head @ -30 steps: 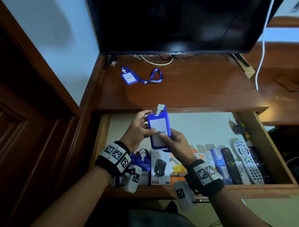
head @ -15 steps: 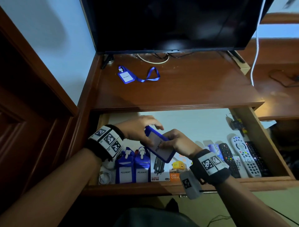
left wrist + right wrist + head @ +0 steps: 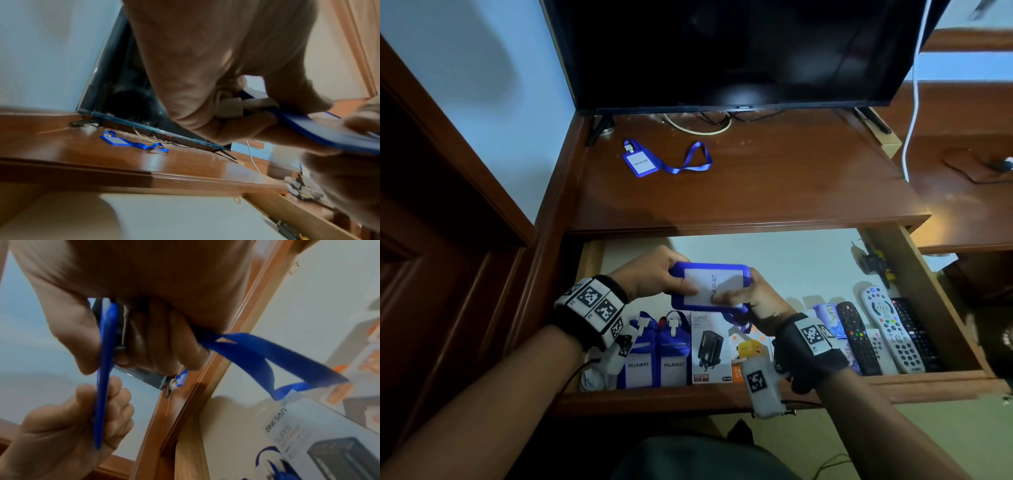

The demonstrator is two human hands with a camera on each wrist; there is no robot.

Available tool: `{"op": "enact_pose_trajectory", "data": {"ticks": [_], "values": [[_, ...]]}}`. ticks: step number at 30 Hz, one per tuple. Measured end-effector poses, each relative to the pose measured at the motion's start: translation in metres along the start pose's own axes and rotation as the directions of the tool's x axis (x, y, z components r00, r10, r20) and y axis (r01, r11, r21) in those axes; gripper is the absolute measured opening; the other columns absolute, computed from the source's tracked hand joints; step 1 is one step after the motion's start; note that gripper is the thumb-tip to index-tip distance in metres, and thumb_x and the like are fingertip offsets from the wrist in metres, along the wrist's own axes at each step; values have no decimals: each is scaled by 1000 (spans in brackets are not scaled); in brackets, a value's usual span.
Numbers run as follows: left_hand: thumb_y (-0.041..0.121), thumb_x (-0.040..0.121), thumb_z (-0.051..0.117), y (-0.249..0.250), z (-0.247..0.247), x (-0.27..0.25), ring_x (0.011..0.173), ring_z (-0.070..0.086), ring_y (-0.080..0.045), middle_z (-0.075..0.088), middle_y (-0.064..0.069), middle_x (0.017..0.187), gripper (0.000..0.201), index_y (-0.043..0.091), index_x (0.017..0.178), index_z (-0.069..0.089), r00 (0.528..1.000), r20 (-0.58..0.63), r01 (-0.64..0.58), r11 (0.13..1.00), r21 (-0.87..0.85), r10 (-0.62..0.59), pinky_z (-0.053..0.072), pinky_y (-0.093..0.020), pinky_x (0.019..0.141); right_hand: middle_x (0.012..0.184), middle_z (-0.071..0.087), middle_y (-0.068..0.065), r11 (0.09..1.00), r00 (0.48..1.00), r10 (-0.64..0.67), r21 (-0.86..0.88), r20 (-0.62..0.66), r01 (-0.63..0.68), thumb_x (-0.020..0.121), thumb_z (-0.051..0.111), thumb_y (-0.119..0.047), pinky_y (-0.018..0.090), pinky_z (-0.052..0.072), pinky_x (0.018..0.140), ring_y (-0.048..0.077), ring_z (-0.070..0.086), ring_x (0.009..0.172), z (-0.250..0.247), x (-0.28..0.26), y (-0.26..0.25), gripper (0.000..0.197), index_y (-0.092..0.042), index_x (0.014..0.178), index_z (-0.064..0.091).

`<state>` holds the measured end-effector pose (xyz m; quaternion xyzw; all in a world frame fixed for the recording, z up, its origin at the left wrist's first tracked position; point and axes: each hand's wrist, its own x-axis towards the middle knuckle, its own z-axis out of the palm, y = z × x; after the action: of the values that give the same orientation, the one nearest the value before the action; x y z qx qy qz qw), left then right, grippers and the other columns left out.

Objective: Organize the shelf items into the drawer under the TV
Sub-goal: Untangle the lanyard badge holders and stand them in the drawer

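Note:
A blue ID badge holder (image 3: 709,287) with a white PELAWAT card lies sideways above the open drawer (image 3: 756,394), held between both hands. My left hand (image 3: 654,275) grips its left end, where the white clip (image 3: 232,105) is tucked in the palm. My right hand (image 3: 751,298) pinches its right end, thumb on the card, with the blue lanyard (image 3: 257,353) bunched under its fingers and hanging out. A second blue badge holder (image 3: 637,162) with its lanyard (image 3: 693,161) lies on the shelf (image 3: 791,178) under the TV (image 3: 739,51).
In the drawer's front row stand two blue PELAWAT holders (image 3: 657,353), a charger box (image 3: 710,347), an orange-yellow box (image 3: 750,356) and several remotes (image 3: 887,332). A white cable (image 3: 912,102) hangs at the right. A dark wooden door (image 3: 431,240) stands left.
The badge holder turned from upright to lying sideways and dropped lower over the drawer. Both hands kept hold of it, the left hand now wrapping the clip end.

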<state>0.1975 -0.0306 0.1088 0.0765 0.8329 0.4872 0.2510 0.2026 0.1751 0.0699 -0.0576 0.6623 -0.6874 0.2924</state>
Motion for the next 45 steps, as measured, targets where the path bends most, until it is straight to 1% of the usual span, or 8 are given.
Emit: {"op": "enact_pose_trajectory", "data": {"ticks": [5, 14, 20, 23, 28, 33, 39, 45], "values": [[8, 77, 76, -2, 3, 2, 63, 57, -18, 66, -12, 72, 14, -1, 77, 64, 994, -99, -44, 997, -59, 38, 45, -28, 60, 45, 18, -2, 977, 973, 170, 101, 154, -187, 50, 65, -13, 26, 10, 48, 9, 18, 41, -2, -6, 1, 25, -22, 40, 44], [1, 80, 70, -1, 6, -2, 53, 56, -1, 65, 8, 58, 15, 13, 75, 64, 998, -25, -58, 980, -189, 54, 42, -14, 51, 49, 44, -12, 952, 707, 164, 77, 688, -296, 79, 74, -22, 14, 20, 38, -2, 34, 36, -23, -2, -3, 18, -13, 76, 59], [5, 84, 68, -8, 5, 2, 53, 49, -4, 60, 4, 62, 5, 8, 82, 63, 958, -286, -71, 939, -336, -30, 40, -16, 51, 49, 38, 9, 946, 983, 101, -320, 152, -48, 79, 74, -17, 23, 32, 41, 17, 33, 37, -6, -2, -2, 32, -2, 61, 52], [5, 83, 69, -11, 5, 9, 45, 45, -2, 56, 11, 51, 15, 8, 71, 60, 849, -517, -99, 927, -361, -111, 38, -17, 48, 46, 44, -8, 863, 999, -25, -505, -20, 11, 92, 63, -24, 22, 36, 50, 7, 38, 43, 9, 2, 4, 35, -12, 60, 52], [22, 77, 77, -21, 10, 16, 58, 51, -13, 60, 2, 63, 18, 13, 72, 63, 763, -646, 47, 998, 39, -10, 41, -25, 57, 67, 60, -4, 568, 985, -150, -808, 85, 156, 97, 52, -23, 34, 39, 64, 18, 52, 65, 26, 0, -12, 26, -10, 74, 56], [29, 81, 69, -19, 18, 12, 69, 58, -24, 62, -5, 70, 18, 12, 78, 64, 905, -420, 85, 941, 328, 65, 47, -33, 63, 60, 51, -11, 559, 958, -247, -785, 148, 266, 91, 61, -19, 27, 40, 58, 11, 49, 58, 28, 5, -44, 24, -26, 69, 56], [22, 89, 64, -12, 11, 2, 70, 54, -17, 58, 4, 71, 14, 24, 76, 58, 997, -70, 35, 940, 341, -12, 41, -31, 65, 57, 54, 2, 472, 937, -306, -829, 166, 301, 80, 74, -22, 31, 36, 56, 16, 46, 55, -1, 20, -56, 25, -11, 62, 61], [13, 90, 61, -1, 2, -14, 69, 58, -13, 64, -1, 78, 5, 14, 85, 63, 983, 171, 39, 992, 120, -59, 46, -25, 64, 51, 49, 2, 766, 969, -188, -593, 163, 248, 80, 75, -13, 17, 33, 51, 7, 37, 49, -11, 17, -47, 30, 0, 59, 59]]}}
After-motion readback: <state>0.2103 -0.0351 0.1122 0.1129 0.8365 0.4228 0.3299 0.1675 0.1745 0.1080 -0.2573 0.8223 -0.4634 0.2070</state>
